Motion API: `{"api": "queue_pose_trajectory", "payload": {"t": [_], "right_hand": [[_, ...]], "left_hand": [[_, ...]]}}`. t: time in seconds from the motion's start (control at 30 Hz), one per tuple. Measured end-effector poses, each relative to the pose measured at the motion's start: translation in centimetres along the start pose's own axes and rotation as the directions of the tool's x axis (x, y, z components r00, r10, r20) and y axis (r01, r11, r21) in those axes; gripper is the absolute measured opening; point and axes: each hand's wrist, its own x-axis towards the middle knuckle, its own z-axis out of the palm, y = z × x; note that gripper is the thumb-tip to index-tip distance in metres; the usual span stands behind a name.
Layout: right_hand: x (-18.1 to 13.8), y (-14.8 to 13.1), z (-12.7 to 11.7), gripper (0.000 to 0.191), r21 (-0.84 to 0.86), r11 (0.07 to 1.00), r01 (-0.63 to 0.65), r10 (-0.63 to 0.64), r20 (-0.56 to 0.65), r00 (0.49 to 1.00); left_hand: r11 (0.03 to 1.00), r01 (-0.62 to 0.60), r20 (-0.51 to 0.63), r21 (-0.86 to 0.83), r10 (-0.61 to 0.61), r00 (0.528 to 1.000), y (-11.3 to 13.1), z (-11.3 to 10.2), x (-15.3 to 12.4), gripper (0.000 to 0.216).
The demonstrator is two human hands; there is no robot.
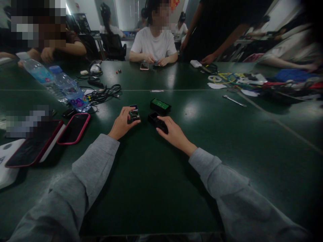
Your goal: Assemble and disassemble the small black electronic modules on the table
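My left hand [123, 121] grips a small circuit board [134, 115] by its edges, thumb on the near side and fingers on the far side. Crowded parts cover the board's upper face, and a small screen-like piece shows at its far end. To the right, my right hand [174, 131] has its thumb and fingers around a black plastic case [154, 118] that rests on the table. Just behind that case sits another black housing [160, 106] with a green circuit board in it. The two hands are apart.
On the left lie a pink-edged phone [73, 129], a larger dark red device [35, 144], two water bottles [73, 89] and black cables [108, 92]. A wrench [234, 101] and a heap of wires [267, 84] are on the right. People sit across the green table [151, 188].
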Motion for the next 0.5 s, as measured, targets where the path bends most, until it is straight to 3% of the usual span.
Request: {"api": "queue_pose_trajectory", "payload": {"t": [0.5], "right_hand": [[-0.02,0.15,0.14,0.055,-0.010,1.000,-0.010,0.010,-0.003,1.000]], "left_hand": [[0.999,0.027,-0.036,0.029,-0.025,0.999,0.32,-0.11,-0.11,0.062]]}}
